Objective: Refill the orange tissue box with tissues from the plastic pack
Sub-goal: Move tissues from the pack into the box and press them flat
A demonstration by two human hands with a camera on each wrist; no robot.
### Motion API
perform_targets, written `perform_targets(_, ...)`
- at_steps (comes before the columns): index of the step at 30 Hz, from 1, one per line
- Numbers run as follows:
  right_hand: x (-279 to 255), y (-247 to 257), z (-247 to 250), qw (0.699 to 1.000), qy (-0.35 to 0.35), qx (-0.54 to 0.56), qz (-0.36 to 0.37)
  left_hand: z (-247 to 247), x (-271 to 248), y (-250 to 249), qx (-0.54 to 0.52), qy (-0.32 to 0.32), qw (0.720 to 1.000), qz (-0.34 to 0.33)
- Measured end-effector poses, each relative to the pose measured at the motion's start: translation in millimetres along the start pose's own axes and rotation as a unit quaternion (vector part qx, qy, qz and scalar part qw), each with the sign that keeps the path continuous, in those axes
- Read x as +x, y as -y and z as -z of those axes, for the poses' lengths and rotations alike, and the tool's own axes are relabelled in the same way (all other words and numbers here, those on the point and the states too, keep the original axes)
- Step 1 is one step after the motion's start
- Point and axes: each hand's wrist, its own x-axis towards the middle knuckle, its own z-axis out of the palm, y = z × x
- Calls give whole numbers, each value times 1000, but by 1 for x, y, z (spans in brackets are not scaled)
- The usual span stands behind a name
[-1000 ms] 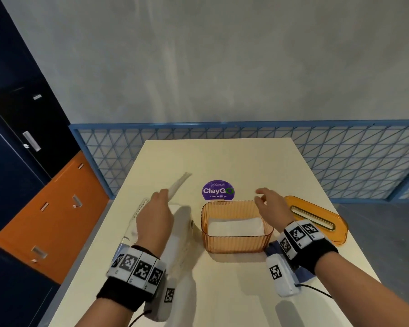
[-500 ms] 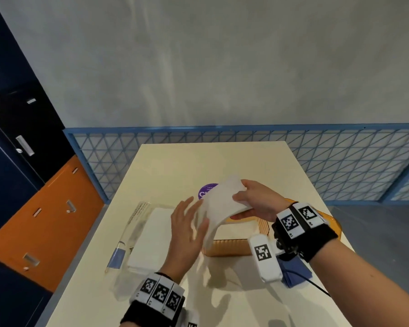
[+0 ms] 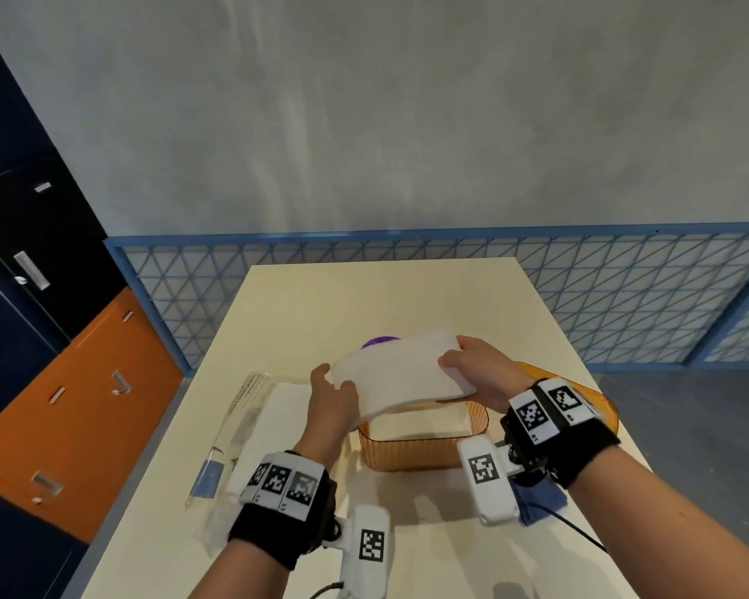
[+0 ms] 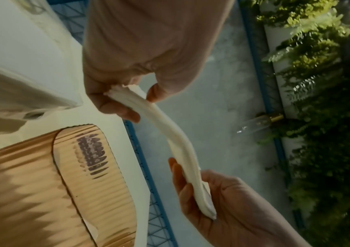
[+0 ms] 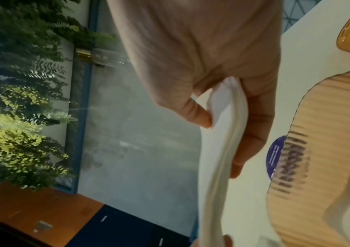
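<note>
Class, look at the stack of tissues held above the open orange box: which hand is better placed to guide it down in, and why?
Right hand: it grips the tissue stack's end above the orange box. Left hand holds the end overhanging the box's left side. Likely both lower together.

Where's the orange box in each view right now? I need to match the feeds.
Head: box low centre, under the held tissues.
Left wrist: box lower left.
Right wrist: box right edge.
Shared landmark: the tissues, gripped by left hand and right hand.

light: even, soft | shadows: faint on table (image 3: 407, 296) | wrist views: dim, blurred | edges: wide-angle bending
</note>
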Motion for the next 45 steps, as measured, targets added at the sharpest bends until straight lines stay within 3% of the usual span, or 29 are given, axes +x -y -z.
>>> perform_targets(4, 22, -22, 13, 983, -82, -164, -17, -14, 11, 1, 102, 2, 993, -64)
perform_targets(9, 42, -48, 10, 932, -126, -336, -50, -39, 29, 15, 247, 19, 963, -107)
perform_targets(13, 48, -57, 5, 908, -141, -386, -79, -49, 39, 30, 348, 34, 927, -136)
perform_targets(17, 46, -54, 0, 884, -95, -448, -93, -55, 44, 40, 413, 57, 898, -142)
perform_targets(22, 49, -61, -6, 871, -97, -472, -93, -59, 52, 42, 445, 84, 883, -124)
perform_targets(24, 49, -65, -8, 868, -101, -479, -76, -62, 49, 42, 470, 59, 869, -144)
perform_targets(27, 49, -69, -11, 861, -95, -498, -31, -68, 39, 42, 530, -1, 825, -194)
perform_targets(29, 52, -71, -13, 849, -67, -524, -20, -72, 36, 42, 533, 12, 828, -172)
perform_targets(33, 58, -75, -17, 809, 16, -585, -55, -76, 51, 44, 535, 97, 837, -58)
perform_targets(37, 64, -77, -17, 793, 56, -602, -71, -74, 60, 43, 525, 136, 840, -13)
perform_targets(40, 64, -72, -13, 811, 25, -583, -47, -75, 63, 46, 524, 149, 838, -14)
perform_targets(42, 62, -70, -7, 837, -22, -547, 1, -73, 60, 43, 476, 140, 868, -36)
perform_targets(45, 54, -72, 10, 857, -120, -492, 88, -53, 45, 29, 352, 60, 925, -128)
